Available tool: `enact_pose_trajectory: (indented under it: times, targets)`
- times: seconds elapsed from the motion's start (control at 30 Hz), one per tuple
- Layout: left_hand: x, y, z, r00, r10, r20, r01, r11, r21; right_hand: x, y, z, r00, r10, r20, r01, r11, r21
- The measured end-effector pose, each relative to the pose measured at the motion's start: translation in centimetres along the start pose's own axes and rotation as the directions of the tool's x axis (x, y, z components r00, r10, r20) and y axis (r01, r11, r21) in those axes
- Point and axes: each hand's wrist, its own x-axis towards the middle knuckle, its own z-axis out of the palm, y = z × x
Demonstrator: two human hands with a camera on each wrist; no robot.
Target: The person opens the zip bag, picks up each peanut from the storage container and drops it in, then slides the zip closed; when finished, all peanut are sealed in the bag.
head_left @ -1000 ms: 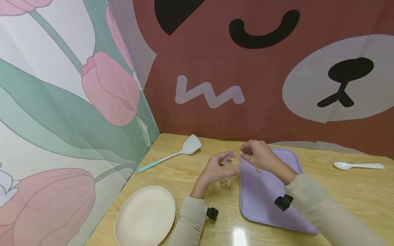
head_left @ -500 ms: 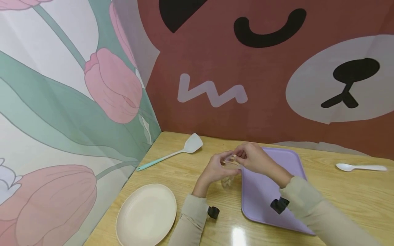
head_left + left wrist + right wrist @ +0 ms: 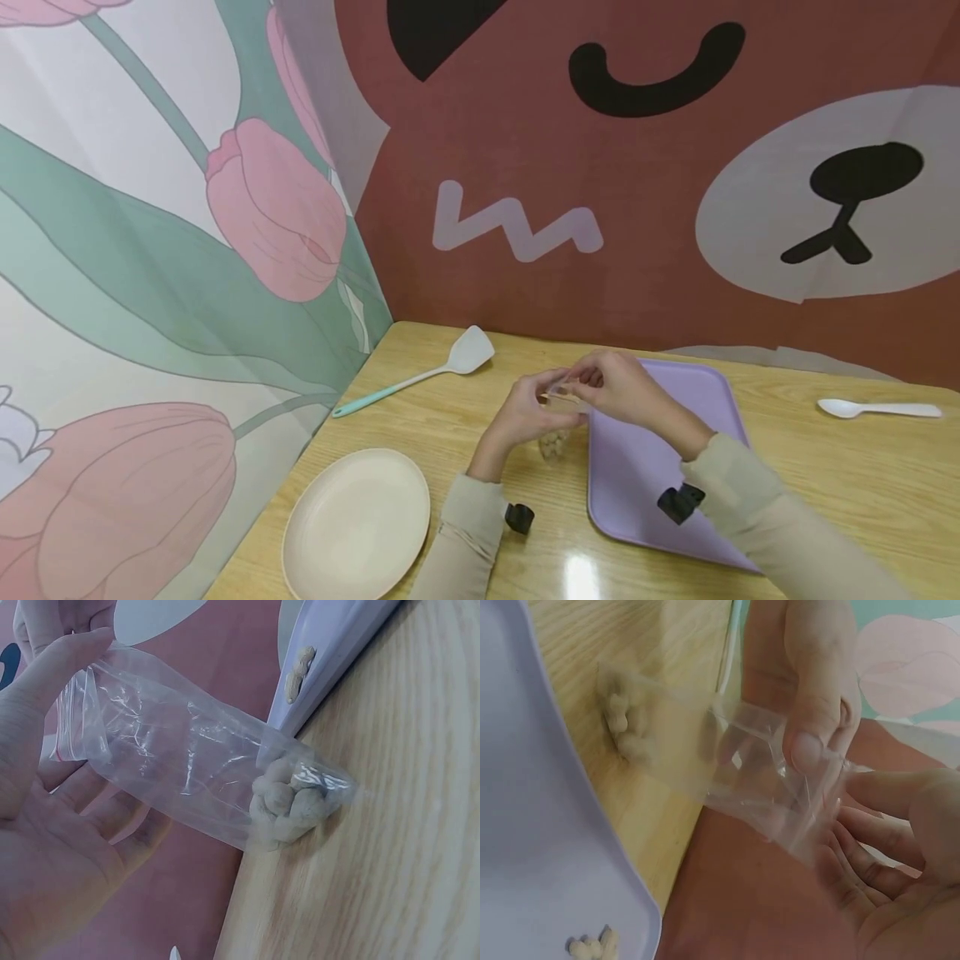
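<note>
A clear zip bag (image 3: 187,742) hangs from my left hand (image 3: 521,412), with unshelled peanuts (image 3: 285,802) gathered in its bottom end. My left thumb lies along one side of the mouth, the other fingers on the far side. At that same mouth are the fingertips of my right hand (image 3: 618,390), which pinch the rim in the right wrist view; no peanut shows between them. In the head view the hands cover most of the bag. A loose peanut (image 3: 298,675) lies on the purple tray (image 3: 652,483); the right hand hides it from the head camera.
A cream plate (image 3: 356,525) is at the near left of the wooden table (image 3: 555,533). Behind it lies a white spatula (image 3: 468,350) with a turquoise handle. A white spoon (image 3: 877,408) rests at the far right. A printed cloth (image 3: 637,208) stands behind the table.
My right hand has moved left from over the tray to the bag's mouth. The peanut seen in its fingertips earlier no longer shows. The left hand keeps its hold.
</note>
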Motion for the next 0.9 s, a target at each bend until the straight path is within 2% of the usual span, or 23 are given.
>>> enact_pose_trajectory:
  times: [0.2,0.43,0.6,0.77,0.9]
  targets:
    - [-0.1,-0.1,0.0,1.000,-0.011,0.004,0.011,1.000,0.000,-0.1,0.6,-1.1,0.999,0.028,-0.040,-0.029,0.999,-0.030]
    - [0.0,-0.3,0.2,1.000,-0.002,-0.003,0.002,1.000,-0.014,-0.7,2.7,-1.6,0.991,0.119,-0.060,-0.122,0.991,-0.050]
    - [0.1,-0.5,0.3,1.000,-0.003,-0.001,0.003,1.000,-0.013,-1.6,5.9,-0.1,0.978,0.196,-0.069,-0.203,0.973,-0.114]
    - [0.2,-0.3,0.1,1.000,0.011,-0.015,-0.011,1.000,0.005,-2.6,9.3,2.0,0.978,0.161,-0.135,-0.182,0.969,-0.167]
    - [0.2,-0.1,0.2,1.000,0.016,-0.005,-0.016,1.000,-0.004,-3.4,10.6,3.0,0.975,0.158,-0.156,-0.183,0.970,-0.161]
